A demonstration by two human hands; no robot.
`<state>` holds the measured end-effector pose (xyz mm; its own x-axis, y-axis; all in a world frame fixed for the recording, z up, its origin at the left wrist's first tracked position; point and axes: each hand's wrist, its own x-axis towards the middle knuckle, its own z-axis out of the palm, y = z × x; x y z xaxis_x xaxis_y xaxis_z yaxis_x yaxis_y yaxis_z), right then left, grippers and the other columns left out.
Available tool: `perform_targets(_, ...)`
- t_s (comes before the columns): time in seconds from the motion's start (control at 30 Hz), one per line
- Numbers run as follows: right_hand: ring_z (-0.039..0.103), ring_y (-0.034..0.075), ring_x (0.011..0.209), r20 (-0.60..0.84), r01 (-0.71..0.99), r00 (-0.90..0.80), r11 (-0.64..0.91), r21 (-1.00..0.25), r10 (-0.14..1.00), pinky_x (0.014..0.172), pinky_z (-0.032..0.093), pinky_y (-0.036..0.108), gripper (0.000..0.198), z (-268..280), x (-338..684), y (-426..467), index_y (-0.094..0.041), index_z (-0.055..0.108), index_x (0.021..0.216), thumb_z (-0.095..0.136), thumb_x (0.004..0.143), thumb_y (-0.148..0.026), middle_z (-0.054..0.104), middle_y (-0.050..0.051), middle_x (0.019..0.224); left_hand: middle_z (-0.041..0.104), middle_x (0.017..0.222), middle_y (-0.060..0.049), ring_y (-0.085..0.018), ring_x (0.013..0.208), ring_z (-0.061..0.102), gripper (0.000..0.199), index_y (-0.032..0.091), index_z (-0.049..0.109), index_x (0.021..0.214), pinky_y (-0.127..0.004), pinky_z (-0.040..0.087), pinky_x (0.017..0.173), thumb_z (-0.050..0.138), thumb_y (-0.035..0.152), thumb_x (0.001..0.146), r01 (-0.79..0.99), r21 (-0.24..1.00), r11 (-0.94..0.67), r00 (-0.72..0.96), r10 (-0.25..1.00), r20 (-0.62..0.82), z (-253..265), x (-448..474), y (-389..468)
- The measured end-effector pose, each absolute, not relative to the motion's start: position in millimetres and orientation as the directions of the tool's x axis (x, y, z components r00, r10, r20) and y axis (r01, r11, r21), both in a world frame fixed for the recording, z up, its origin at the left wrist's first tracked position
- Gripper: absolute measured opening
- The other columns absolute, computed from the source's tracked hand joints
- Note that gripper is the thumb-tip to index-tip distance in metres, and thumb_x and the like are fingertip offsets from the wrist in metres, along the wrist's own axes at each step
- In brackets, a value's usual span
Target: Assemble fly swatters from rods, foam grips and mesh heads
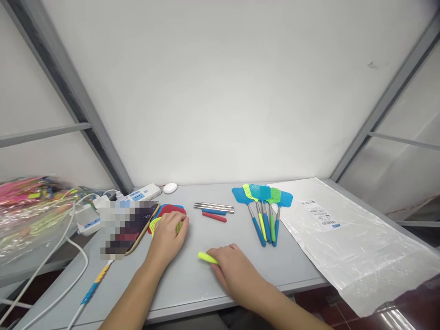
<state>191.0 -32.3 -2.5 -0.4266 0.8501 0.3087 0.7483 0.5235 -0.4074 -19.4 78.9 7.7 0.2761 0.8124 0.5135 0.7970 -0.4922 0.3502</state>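
My left hand (170,231) is over a small pile of fly swatter heads, its fingers closed on a yellow swatter head (155,225) that shows on both sides of it. Beneath lie a red swatter head (171,209) and a blue one, partly hidden. Near the table's front, my right hand (233,268) grips a yellow handle sleeve (207,257), whose left end sticks out past the fingers. Between and beyond the hands lie several metal rods (213,206), a blue handle sleeve (213,212) and a red handle sleeve (215,217).
Several assembled fly swatters (264,213) are fanned out on the right. Beside them a white plastic mailer bag (330,238) hangs over the table edge. At left are a phone (137,229), a power strip (142,195), white cables and a clear bag of colourful items (37,211).
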Motion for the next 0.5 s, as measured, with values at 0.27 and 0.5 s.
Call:
perform_targets(0.27,0.057,0.02,0.073,0.365,0.79,-0.423,0.535,-0.3,0.829,0.07,0.04,0.031,0.032,-41,186,-17,-0.023,0.054,0.116,0.057,0.085,-0.014,0.065,0.001,0.083,0.044,0.141,-0.014,-0.038,0.125,0.041,0.04,0.02,0.056,0.124,-0.055,0.035,0.099,0.04,0.039,0.093,0.971,0.131,-0.2,0.11,0.86,0.499,-5,-22,73)
perform_targets(0.5,0.065,0.019,0.081,0.259,0.662,-0.126,0.276,-0.697,0.958,0.074,0.05,0.026,0.04,-48,187,-11,-0.03,0.059,0.111,0.06,0.075,-0.012,0.069,0.0,0.095,0.048,0.141,-0.014,-0.036,0.13,0.043,0.054,0.024,0.042,0.133,-0.057,0.033,0.102,0.041,0.055,0.09,0.978,0.167,-0.124,0.063,0.941,0.334,-19,-37,89)
